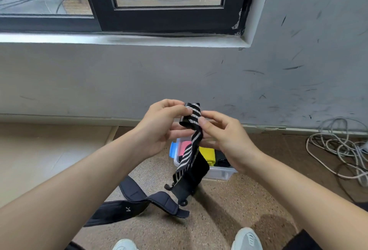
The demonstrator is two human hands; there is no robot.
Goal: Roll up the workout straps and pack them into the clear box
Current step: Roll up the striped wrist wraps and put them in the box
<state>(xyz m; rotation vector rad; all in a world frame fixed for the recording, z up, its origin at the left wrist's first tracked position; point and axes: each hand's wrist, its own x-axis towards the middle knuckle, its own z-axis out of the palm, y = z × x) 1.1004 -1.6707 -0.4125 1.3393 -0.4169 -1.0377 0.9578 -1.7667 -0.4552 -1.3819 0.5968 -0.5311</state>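
A black-and-white striped workout strap (188, 156) hangs in the air in front of me, its top end curled over. My left hand (161, 126) pinches that top end from the left. My right hand (225, 138) pinches the strap from the right, just below the curl. The strap's black lower end dangles above the floor. Behind it on the floor stands the clear box (219, 172) with a blue clip, holding a pink item (184, 146), a yellow item (208, 155) and a black item. A wide black padded strap (139, 204) lies loosely on the floor at lower left.
A tangle of white and black cables (338, 150) lies on the floor at the right by the grey wall. A window with a dark frame (163, 19) is above. The toes of my white shoes (247, 239) show at the bottom edge.
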